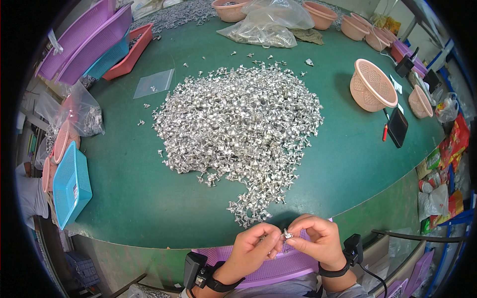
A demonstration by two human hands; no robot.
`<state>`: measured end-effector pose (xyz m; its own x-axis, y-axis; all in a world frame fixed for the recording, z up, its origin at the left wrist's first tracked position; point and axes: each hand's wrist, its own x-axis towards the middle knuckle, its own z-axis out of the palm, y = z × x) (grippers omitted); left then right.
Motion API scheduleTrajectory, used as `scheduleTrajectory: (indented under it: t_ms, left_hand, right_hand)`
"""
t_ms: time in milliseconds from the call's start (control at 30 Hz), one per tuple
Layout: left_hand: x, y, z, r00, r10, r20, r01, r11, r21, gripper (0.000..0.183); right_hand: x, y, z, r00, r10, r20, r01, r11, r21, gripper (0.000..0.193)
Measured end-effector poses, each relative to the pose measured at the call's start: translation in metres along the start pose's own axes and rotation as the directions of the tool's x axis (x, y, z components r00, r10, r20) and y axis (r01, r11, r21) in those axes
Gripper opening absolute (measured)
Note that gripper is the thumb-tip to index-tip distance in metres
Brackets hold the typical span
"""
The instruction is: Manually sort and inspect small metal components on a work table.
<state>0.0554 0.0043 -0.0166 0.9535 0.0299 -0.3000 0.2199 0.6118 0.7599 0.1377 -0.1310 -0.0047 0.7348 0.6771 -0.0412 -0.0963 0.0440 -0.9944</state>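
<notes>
A large heap of small shiny silver metal parts, each with a short stem and a wider head, lies on the green table and trails toward me. Over the table's front edge, my right hand pinches one small metal part between thumb and fingertips. My left hand is beside it with curled fingers, its thumb and fingertips close to that part. Bits of silver show among the left fingers, largely hidden. Beneath both hands sits a purple mesh basket at my lap.
At left stand a blue basket, stacked purple baskets and a red tray. A peach basket and a black flat device are at right. Clear plastic bags and more peach tubs line the back.
</notes>
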Motion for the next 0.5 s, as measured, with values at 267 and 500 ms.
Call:
scheduleTrajectory:
  t_ms: [267,500]
  left_hand:
    - [0.005,0.001,0.003,0.994,-0.107,-0.007,0.105,0.983,-0.151,0.018]
    - [0.004,0.001,0.002,0.993,-0.095,-0.075,0.088,0.992,-0.095,0.008]
  right_hand:
    - [0.012,-0.007,-0.002,0.987,-0.151,0.051,0.158,0.962,-0.223,0.017]
    - [0.032,0.012,0.005,0.939,-0.302,-0.167,0.028,0.55,-0.834,0.013]
